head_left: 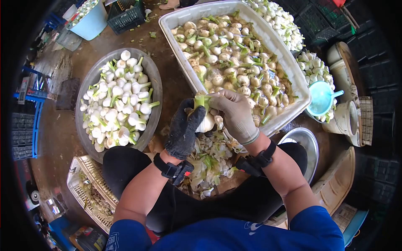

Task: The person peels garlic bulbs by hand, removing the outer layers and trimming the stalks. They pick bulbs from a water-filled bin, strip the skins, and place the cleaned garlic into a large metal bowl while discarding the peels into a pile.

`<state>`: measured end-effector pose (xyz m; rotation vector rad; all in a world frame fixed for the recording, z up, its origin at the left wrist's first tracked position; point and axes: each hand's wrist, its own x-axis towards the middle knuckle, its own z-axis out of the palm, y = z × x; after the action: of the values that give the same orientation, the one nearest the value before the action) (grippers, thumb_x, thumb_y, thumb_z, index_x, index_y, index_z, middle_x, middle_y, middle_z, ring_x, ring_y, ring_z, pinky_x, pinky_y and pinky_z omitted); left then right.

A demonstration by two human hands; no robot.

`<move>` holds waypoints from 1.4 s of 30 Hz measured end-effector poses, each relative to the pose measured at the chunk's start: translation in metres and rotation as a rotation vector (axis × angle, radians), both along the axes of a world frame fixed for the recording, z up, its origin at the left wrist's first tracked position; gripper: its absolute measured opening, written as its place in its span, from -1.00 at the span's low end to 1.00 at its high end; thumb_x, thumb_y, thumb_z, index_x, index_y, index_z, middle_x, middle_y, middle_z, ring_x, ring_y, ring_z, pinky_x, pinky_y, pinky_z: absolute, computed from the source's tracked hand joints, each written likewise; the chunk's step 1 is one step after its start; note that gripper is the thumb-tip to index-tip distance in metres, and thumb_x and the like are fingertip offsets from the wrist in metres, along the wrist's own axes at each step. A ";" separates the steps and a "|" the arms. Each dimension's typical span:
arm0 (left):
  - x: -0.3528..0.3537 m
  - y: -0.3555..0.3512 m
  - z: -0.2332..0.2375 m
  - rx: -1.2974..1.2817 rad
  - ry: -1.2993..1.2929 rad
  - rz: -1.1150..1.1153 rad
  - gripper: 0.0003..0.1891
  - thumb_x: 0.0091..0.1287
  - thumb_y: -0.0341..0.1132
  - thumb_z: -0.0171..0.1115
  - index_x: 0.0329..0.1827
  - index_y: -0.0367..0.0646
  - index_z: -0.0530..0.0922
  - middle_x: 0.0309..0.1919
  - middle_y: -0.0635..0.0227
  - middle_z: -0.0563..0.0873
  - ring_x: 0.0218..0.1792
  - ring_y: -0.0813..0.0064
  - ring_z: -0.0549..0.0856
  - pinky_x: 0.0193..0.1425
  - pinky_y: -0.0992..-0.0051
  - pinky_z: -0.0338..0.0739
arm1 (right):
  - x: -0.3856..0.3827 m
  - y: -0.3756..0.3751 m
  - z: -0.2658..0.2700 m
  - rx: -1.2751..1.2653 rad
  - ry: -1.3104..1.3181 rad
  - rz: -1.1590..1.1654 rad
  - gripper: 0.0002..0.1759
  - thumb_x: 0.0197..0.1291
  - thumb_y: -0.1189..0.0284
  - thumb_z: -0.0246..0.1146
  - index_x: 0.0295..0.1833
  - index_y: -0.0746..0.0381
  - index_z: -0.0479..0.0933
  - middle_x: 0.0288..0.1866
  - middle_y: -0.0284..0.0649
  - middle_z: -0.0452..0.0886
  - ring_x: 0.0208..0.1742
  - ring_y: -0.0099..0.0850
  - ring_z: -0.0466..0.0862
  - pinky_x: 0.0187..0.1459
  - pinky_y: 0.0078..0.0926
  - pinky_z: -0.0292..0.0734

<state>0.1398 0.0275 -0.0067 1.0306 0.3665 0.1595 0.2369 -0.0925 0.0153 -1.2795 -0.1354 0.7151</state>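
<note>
My left hand (184, 130), in a dark glove, is closed around a fresh garlic bulb (206, 124) with a short green stem. My right hand (238, 116), in a pale glove, pinches at the outer skin beside the stem; its fingertips touch the bulb. Loose garlic peelings (211, 163) lie in a heap under both hands, between my knees. Beyond my hands, a large white tub (190, 71) holds many unpeeled garlic bulbs in brownish water. To the left, a round grey basin (156, 83) is piled with clean white garlic bulbs.
A metal bowl (310, 159) stands by my right knee. A cream plastic crate (77, 184) with scraps sits at lower left. More garlic heaps (280, 25) rise behind the tub, with a turquoise dipper (320, 98) and white buckets (341, 119) at right. A blue tub (89, 25) is at upper left.
</note>
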 end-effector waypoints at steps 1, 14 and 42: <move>0.000 0.001 -0.002 0.006 -0.001 0.002 -0.74 0.44 -0.24 0.20 0.06 -0.19 0.50 -0.16 0.37 0.65 -0.16 0.57 0.65 -0.09 0.52 0.61 | -0.002 0.001 0.000 0.006 -0.001 0.002 -0.89 0.17 0.50 0.27 -0.33 0.34 0.59 -0.46 -0.28 0.63 -0.50 -0.62 0.54 -0.41 -0.68 0.46; 0.011 0.020 -0.011 0.439 -0.074 0.288 -0.73 0.50 -0.25 0.08 -0.05 -0.29 0.62 -0.22 0.32 0.72 -0.19 0.58 0.64 -0.07 0.49 0.54 | -0.024 0.011 -0.010 -0.320 -0.417 0.245 0.05 -0.07 -0.16 0.48 0.26 0.48 0.32 -0.04 -0.11 0.61 -0.03 -0.44 0.61 -0.02 -0.46 0.58; 0.038 0.079 0.005 0.506 -0.110 0.214 -0.66 0.45 -0.11 0.15 0.01 -0.22 0.63 -0.21 0.12 0.75 -0.14 0.33 0.73 -0.02 0.35 0.55 | 0.076 0.108 0.046 0.145 -0.094 0.489 -0.77 0.24 0.55 0.14 -0.01 0.32 0.56 -0.10 -0.29 0.66 -0.08 -0.51 0.62 0.06 -0.65 0.47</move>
<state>0.1777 0.1065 -0.0018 1.4726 0.3432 0.5192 0.3129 0.0158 0.0617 -1.1488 -0.5813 1.0409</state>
